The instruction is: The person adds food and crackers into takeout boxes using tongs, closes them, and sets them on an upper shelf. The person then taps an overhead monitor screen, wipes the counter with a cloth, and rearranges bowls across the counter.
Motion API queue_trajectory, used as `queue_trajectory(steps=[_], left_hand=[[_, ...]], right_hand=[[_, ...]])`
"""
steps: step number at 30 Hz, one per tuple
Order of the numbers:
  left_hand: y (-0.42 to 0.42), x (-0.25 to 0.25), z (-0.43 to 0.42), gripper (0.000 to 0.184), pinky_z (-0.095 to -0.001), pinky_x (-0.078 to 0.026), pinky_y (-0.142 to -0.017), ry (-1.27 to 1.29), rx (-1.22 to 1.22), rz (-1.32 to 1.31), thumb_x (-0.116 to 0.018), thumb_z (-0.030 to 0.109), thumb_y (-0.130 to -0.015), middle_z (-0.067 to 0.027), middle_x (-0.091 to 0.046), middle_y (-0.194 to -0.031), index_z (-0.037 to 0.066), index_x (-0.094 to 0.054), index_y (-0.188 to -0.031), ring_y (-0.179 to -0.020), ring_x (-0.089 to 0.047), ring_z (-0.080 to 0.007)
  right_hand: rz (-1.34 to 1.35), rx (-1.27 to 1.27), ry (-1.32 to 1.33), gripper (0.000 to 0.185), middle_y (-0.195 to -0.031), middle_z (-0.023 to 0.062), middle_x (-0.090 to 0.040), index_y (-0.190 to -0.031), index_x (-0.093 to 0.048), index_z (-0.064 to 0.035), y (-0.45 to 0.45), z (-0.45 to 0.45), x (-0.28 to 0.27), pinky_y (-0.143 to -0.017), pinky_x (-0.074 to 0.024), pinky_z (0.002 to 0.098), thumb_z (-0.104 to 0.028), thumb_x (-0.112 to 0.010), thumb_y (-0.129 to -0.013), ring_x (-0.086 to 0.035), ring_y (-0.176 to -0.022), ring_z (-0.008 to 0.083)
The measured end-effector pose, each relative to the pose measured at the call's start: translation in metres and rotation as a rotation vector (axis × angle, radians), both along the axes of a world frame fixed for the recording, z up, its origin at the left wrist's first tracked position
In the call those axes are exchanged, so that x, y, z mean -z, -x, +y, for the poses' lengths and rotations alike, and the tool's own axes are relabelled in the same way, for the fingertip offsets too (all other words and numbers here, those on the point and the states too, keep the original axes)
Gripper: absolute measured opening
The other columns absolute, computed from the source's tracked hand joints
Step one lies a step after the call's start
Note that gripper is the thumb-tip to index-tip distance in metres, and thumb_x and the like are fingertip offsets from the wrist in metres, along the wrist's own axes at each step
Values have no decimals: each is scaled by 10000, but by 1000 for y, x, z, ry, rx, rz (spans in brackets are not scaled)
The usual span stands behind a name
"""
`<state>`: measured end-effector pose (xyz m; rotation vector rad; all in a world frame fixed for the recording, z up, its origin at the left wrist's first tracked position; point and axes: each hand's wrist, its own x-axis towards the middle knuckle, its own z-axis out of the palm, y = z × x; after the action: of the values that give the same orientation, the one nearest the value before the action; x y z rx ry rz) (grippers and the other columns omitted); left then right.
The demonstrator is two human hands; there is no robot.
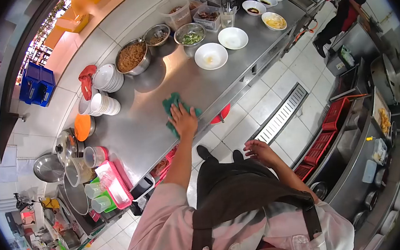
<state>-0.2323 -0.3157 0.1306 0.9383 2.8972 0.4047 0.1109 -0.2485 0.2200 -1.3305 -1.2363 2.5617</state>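
1. Dark apron point(233, 184) over pale shirt point(160, 214), nearest the camera.
2. Rests left hand point(184, 121) flat on green cloth point(174, 100), with fingers spread and extended.
3. Green cloth on bare part of steel counter point(134, 140), near front edge, partly hidden beneath the hand.
4. Holds right hand point(262, 152) above tiled floor point(239, 131), well apart from the counter, with fingers released and loosely curled.
5. Farther along the counter: two white bowls point(217, 54) and steel bowl of brown food point(144, 66).
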Motion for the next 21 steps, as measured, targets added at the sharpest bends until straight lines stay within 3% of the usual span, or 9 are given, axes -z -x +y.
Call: queue_trajectory(steps=[5, 9, 12, 14, 17, 21], left_hand=[[72, 14, 95, 726, -572, -52, -1163, -18, -111, 17, -355, 502, -959, -226, -125, -1583, 25, -252, -1497, -1475, -106, -342], [156, 22, 145, 758, -578, -47, -1161, -17, -346, 44, -351, 479, -921, -258, -119, -1575, -3, -236, -1496, -1476, -95, -362], [185, 13, 162, 765, -578, -63, -1161, -12, -457, 31, -363, 463, -908, -260, -136, -1572, -13, -237, -1494, -1474, -102, -370], [190, 13, 171, 757, -572, -74, -1163, -36, -309, 8, -369, 454, -906, -250, -148, -1573, -12, -248, -1491, -1472, -112, -368], [195, 7, 176, 740, -543, -112, -1170, -16, -34, 2, -410, 454, -901, -207, -173, -1580, 34, -273, -1495, -1475, -137, -319], [202, 2, 185, 741, -516, -154, -1171, -7, 439, -2, -491, 453, -891, -187, -203, -1575, 67, -296, -1493, -1469, -174, -290]], right_hand=[[49, -23, -137, 226, -1077, 6, -650, -1166, -576, -100, 34, 5, -10, -817, -455, 285, -208, -531, -973, -626, -918, 125], [-158, 41, -288, 251, -1091, 18, -649, -1194, -563, -82, 36, 0, -24, -815, -464, 287, -195, -529, -973, -628, -937, 134], [-242, 303, -212, 245, -1064, 41, -648, -1179, -562, -75, 7, -19, -21, -796, -461, 273, -204, -535, -973, -629, -923, 147], [-247, 502, -81, 227, -1037, 65, -646, -1158, -566, -62, 12, -26, -30, -771, -470, 271, -189, -523, -975, -630, -900, 165], [-254, 540, -30, 217, -1032, 73, -641, -1140, -568, -52, 32, -38, -29, -759, -482, 276, -182, -521, -973, -630, -899, 169], [-194, 409, -63, 215, -1036, 60, -645, -1155, -566, -56, 85, -36, -7, -746, -494, 264, -165, -503, -981, -636, -886, 165]])
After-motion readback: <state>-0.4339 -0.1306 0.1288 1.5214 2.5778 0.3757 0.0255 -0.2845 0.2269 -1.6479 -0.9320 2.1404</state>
